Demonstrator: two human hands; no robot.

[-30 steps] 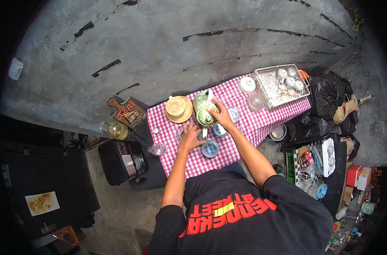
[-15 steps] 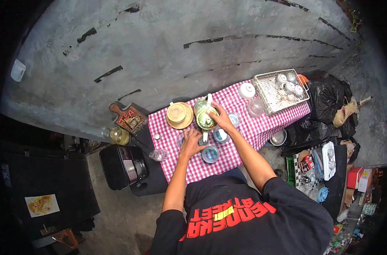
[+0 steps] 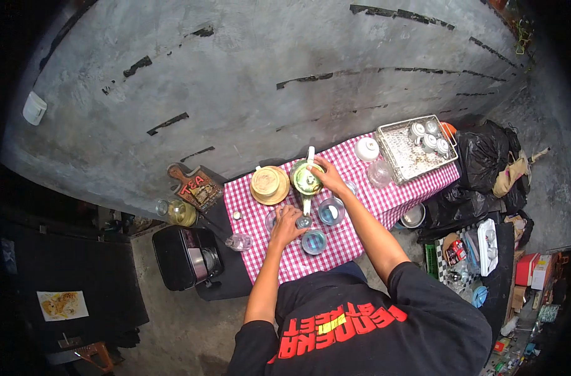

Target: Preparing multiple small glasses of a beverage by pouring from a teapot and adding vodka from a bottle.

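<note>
A green-patterned teapot stands on the red-and-white checked cloth, its pale spout pointing toward me and its pale handle toward the wall. My right hand has its fingers closed on the teapot's top, by the lid and handle. Just below the spout, my left hand has its fingers and thumb curled around a small glass cup. Two glass cups with bluish contents stand close by: a nearer cup and a farther cup. Part of another clear dish is hidden behind my left hand.
A stacked straw-coloured dish sits left of the teapot. Farther right are a white lidded pot, a clear jar and a wire tray holding several cups. A clear glass stands by the left edge, near a wooden board.
The whole view has shifted slightly, with the table lower in it. Both hands keep nearly the same places at the teapot and the small cup.
</note>
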